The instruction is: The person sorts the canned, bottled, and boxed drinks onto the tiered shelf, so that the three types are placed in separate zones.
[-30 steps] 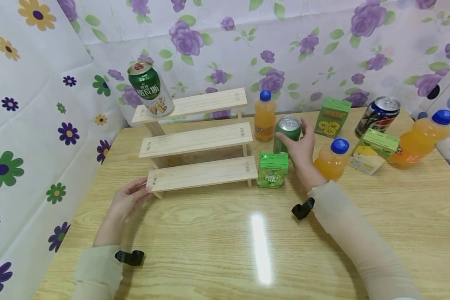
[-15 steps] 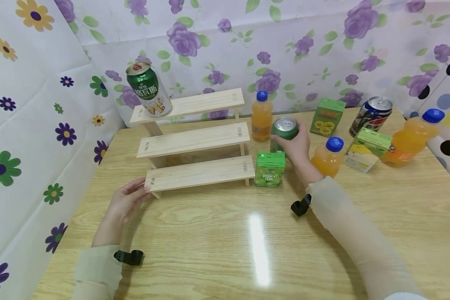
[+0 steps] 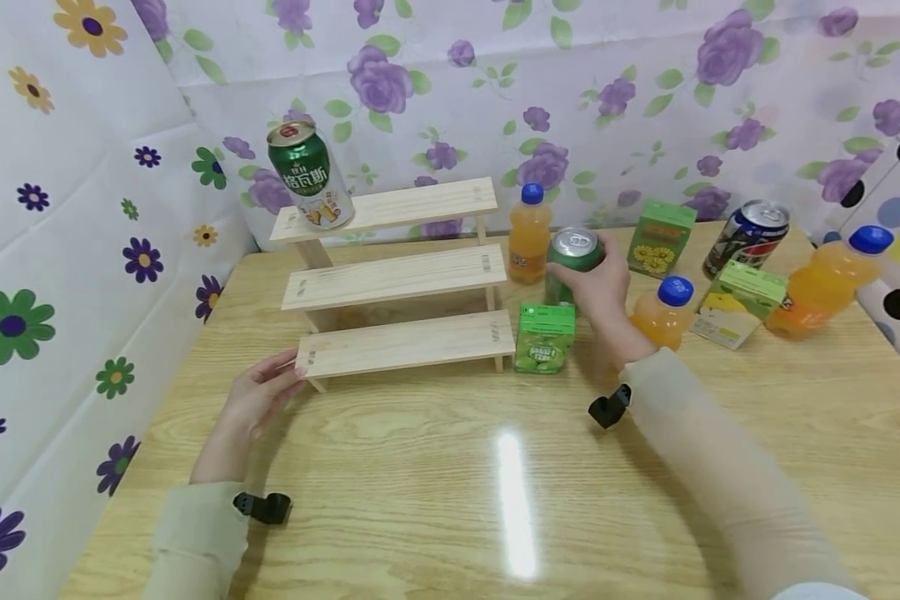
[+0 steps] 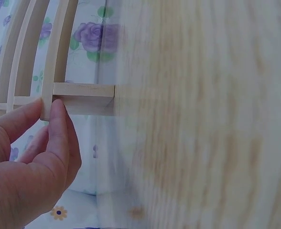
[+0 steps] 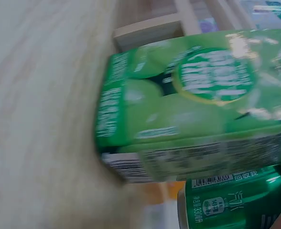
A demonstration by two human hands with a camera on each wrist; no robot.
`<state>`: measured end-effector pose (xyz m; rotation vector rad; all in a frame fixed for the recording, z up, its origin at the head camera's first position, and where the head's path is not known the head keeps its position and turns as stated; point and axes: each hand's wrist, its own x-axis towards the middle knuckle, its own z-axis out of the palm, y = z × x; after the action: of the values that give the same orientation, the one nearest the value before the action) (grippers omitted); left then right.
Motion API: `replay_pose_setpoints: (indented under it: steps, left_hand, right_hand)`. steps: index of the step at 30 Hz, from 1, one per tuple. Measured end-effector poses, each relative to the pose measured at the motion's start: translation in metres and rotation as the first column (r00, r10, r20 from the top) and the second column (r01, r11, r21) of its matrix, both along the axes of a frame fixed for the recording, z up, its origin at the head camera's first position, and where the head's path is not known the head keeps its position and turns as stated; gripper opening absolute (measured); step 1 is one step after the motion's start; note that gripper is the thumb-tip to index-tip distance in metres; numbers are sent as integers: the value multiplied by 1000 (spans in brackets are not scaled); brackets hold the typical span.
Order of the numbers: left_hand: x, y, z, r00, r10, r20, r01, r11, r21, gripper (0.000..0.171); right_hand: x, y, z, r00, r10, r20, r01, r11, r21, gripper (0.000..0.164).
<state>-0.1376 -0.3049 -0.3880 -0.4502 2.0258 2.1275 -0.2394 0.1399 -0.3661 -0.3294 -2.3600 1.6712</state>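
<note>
In the head view my right hand (image 3: 603,287) grips a green soda can (image 3: 573,254) from its right side, thumb in front. The can's lower part is behind a green juice box (image 3: 544,342); in the right wrist view that box (image 5: 198,90) covers much of the scene, with the can (image 5: 236,200) below it. I cannot tell whether the can touches the table. My left hand (image 3: 262,392) pinches the front left corner of a three-tier wooden shelf (image 3: 405,346), thumb and fingers on the board end (image 4: 48,90).
A green-and-white can (image 3: 311,179) stands on the top tier's left end. Behind the held can is an orange drink bottle (image 3: 530,237). To the right stand another orange bottle (image 3: 662,317), a sunflower-pattern box (image 3: 660,242), a lemon box (image 3: 738,308), a dark blue can (image 3: 746,242) and a larger orange bottle (image 3: 828,287).
The right hand and the green can have risen slightly relative to the juice box. The left hand stays on the shelf corner. The head view has shifted a little.
</note>
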Motion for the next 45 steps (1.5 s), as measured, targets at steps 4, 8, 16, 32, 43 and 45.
replay_pose_setpoints:
  steps: [4, 8, 16, 32, 43, 45]
  left_hand:
    - [-1, 1, 0, 1000, 6, -8, -6, 1000, 16, 55]
    - [-1, 0, 0, 1000, 12, -16, -11, 999, 48, 39]
    - [-1, -1, -1, 1000, 6, -20, -4, 995, 98, 31]
    - [-1, -4, -4, 999, -3, -47, 7, 996, 83, 31]
    - [-1, -4, -5, 999, -6, -48, 8, 999, 50, 29]
    - [-2, -4, -5, 999, -3, -43, 6, 999, 51, 29]
  right_hand:
    - [3, 2, 16, 998, 56, -32, -55, 998, 25, 84]
    - [5, 3, 33, 994, 104, -16, -103, 994, 31, 86]
    - [9, 5, 72, 985, 168, 33, -170, 983, 63, 83]
    - [-6, -18, 151, 948, 317, 1, -316, 944, 94, 78]
    - [-30, -62, 170, 922, 382, -59, -379, 924, 55, 74]
    - [-35, -71, 171, 914, 399, -77, -397, 917, 35, 74]
